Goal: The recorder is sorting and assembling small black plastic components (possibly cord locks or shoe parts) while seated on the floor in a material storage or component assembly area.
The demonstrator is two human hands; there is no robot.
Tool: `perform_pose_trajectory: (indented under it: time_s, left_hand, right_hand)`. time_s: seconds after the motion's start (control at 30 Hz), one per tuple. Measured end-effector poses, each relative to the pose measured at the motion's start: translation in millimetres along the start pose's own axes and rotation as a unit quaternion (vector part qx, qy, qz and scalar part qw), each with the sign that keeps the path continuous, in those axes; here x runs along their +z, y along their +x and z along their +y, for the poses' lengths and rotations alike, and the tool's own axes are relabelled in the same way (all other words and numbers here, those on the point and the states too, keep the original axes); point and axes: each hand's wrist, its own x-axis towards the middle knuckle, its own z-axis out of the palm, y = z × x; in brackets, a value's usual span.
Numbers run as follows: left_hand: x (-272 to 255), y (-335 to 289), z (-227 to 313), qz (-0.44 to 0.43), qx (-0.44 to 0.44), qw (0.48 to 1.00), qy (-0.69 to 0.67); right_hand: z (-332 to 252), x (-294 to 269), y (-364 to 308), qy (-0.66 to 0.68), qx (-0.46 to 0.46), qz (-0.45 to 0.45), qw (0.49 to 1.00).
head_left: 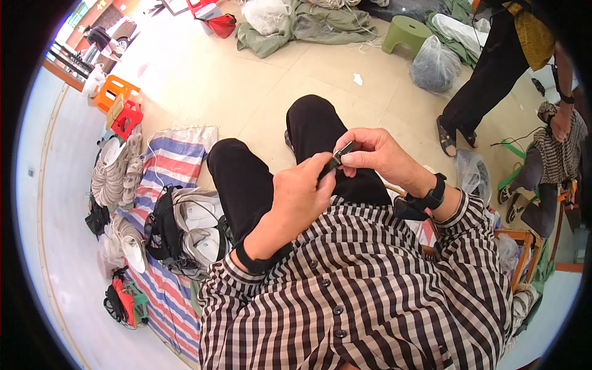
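Both my hands meet above my lap, over my black trousers [246, 172]. Between them is a small dark piece [333, 165] with a shiny, flat end; its kind is too small to make out. My left hand [300, 192] is closed, its thumb and fingers gripping the lower part. On the upper end, my right hand [381, 155] pinches with thumb and forefinger. A black band [253, 262] circles my left wrist, and another black band [435, 192] is on my right.
On the left, a striped sheet [176, 161] carries white shoes [206, 243] and a black bag [161, 225]. Bundled pale shoes [111, 176] lie beside the wall. A green stool [407, 32] and plastic bag [435, 65] stand ahead. At right are a standing person [493, 71] and a seated person [549, 151].
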Motion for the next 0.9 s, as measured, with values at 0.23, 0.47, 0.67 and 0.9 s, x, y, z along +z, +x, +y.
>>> perform_pose_trajectory:
  time_s: [0.23, 0.47, 0.67, 0.9]
  left_hand:
    - [-17.1, 8.1, 2.9, -0.115, -0.261, 0.888, -0.36]
    - [-14.2, 8.9, -8.5, -0.118, -0.299, 0.809, -0.493]
    - [-7.2, 6.2, -15.5, -0.126, -0.301, 0.775, -0.542]
    - [-6.7, 8.3, -10.6, -0.125, -0.325, 0.782, -0.517]
  right_hand:
    - [-3.7, 0.6, -0.8, 0.01, 0.014, 0.024, 1.0]
    - [-1.5, -0.4, -0.1, -0.01, -0.011, 0.01, 1.0]
    - [7.0, -7.0, -1.6, 0.008, -0.018, -0.01, 1.0]
    - [12.9, -9.8, -1.4, 0.059, -0.015, -0.015, 0.998]
